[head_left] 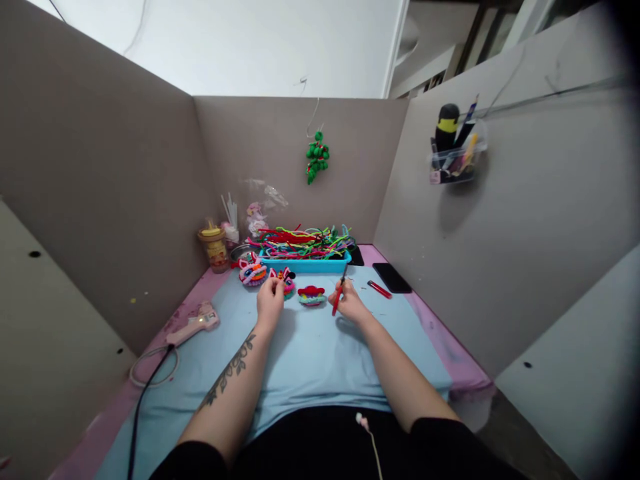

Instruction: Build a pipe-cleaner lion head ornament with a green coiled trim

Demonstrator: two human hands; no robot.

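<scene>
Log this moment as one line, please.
left hand: pinching small fuzzy piece | right hand: gripping red-handled tool | blue mat

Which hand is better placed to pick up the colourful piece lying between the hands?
Probably left: the left hand is free beside the colourful piece, while the right hand holds a red-handled tool.

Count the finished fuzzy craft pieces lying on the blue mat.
3. One multicoloured piece lies left, near the blue tray; one is at the left hand; one red-topped piece lies between the hands. More may be hidden behind the left hand.
</scene>
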